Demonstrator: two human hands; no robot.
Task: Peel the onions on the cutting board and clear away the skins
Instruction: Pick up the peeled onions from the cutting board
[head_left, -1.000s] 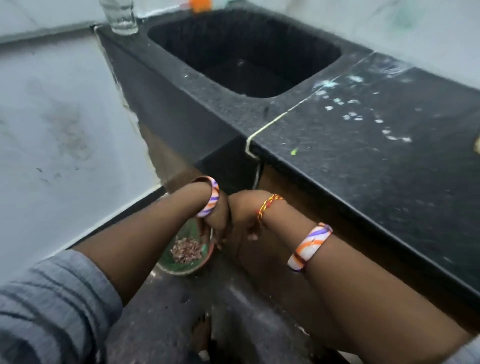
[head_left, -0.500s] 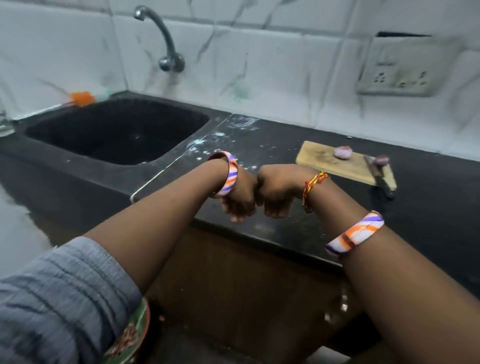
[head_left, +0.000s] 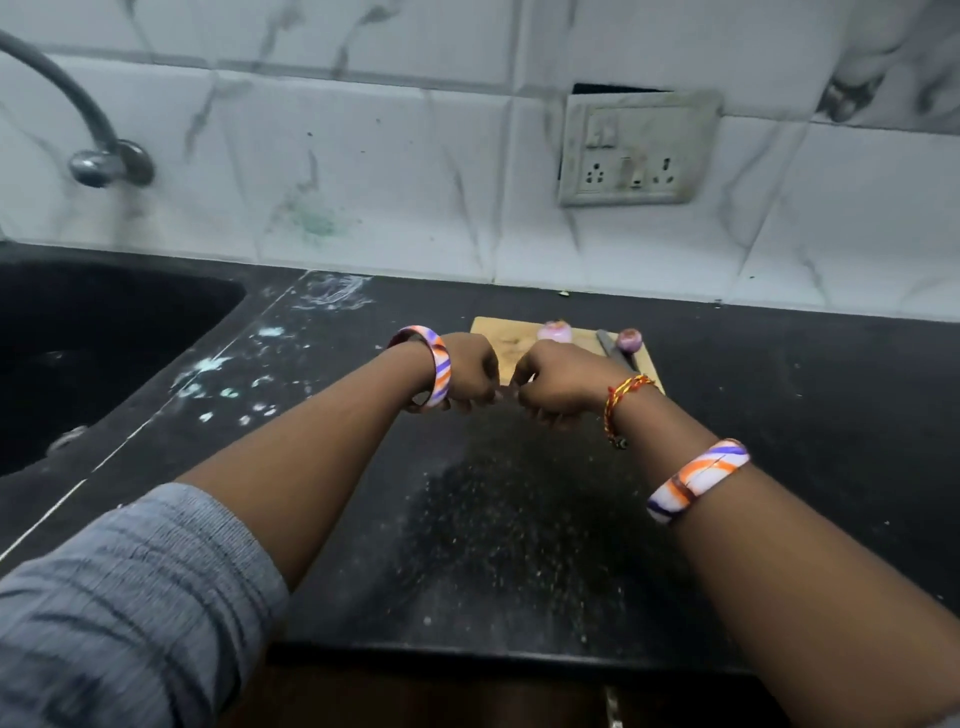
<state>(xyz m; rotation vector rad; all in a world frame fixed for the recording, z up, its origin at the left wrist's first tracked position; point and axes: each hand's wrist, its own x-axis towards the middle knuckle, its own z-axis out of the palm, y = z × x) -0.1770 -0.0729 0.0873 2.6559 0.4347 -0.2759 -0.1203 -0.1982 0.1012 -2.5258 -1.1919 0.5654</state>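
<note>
The hands, left (head_left: 470, 371) and right (head_left: 558, 382), have risen from the floor bowl to above the surface (head_left: 519, 519), fingers curled, apparently empty. At twelve o'clock, two onions (head_left: 555, 330) wait on the board (head_left: 506, 338); skins seem dumped.

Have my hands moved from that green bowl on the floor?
Yes. Both hands, left hand and right hand, rose from it to above the counter, near the cutting board.
</note>
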